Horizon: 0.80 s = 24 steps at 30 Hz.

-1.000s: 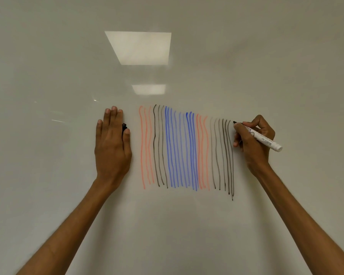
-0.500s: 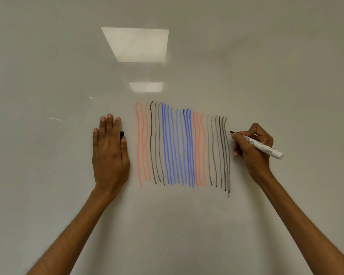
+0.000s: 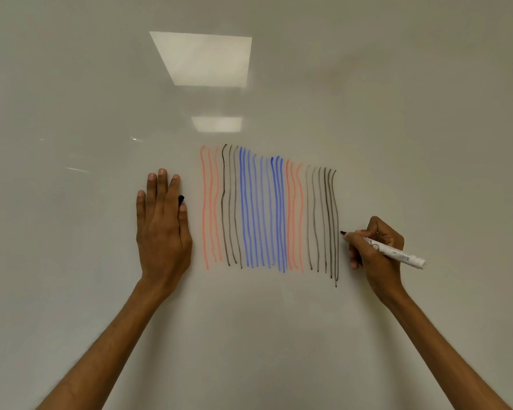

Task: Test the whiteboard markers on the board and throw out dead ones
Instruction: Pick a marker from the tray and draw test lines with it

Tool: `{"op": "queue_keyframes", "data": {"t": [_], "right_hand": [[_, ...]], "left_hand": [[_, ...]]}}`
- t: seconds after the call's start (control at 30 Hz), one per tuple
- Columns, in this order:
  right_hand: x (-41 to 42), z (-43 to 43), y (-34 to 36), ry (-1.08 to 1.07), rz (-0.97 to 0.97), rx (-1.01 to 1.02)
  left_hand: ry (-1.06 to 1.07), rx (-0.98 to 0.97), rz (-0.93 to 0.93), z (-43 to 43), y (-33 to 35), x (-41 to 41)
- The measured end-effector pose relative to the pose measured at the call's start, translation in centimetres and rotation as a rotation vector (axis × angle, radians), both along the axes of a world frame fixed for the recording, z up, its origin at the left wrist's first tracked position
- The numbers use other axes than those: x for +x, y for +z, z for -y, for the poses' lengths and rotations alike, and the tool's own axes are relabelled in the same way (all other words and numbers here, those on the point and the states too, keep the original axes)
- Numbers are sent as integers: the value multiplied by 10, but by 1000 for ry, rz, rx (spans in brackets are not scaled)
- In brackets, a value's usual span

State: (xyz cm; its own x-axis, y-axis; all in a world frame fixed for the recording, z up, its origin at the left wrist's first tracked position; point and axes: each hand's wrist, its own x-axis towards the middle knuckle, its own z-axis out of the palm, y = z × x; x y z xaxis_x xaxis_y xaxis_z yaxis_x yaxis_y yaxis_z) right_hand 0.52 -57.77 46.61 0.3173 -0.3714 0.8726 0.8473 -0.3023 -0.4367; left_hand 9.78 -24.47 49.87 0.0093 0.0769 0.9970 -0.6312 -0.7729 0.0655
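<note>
Plainly, our right hand (image 3: 379, 269) pinches the whiteboard marker (image 3: 395, 252), grey strokes (image 3: 328, 220) left of its fingers (image 3: 356, 236), while straight fingers of our left hand (image 3: 163, 232) pin a black cap (image 3: 180, 199) that could slip.

No text can be read. The white marker (image 3: 394, 252) carries dark print along its barrel: a round emblem toward the tip end and a block of fine lines like a barcode toward the rear, all too small and blurred to make out. The coloured strokes (image 3: 267, 211) on the whiteboard (image 3: 71, 84) form no letters or digits.
</note>
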Motion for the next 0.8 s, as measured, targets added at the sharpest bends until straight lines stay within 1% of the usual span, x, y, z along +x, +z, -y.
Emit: {"op": "queue_keyframes", "data": {"t": [0.27, 0.63, 0.73, 0.8], "right_hand": [[-2, 6, -26, -7, -100, -17], [-1, 20, -57, -78, -253, -146], [-6, 19, -59, -61, -297, -189], [-10, 16, -55, -33, -306, -183]], "left_hand": [[10, 5, -10, 0, -2, -2], [15, 0, -2, 1, -4, -1], [15, 0, 0, 1, -4, -1], [13, -1, -3, 1, -4, -1]]}}
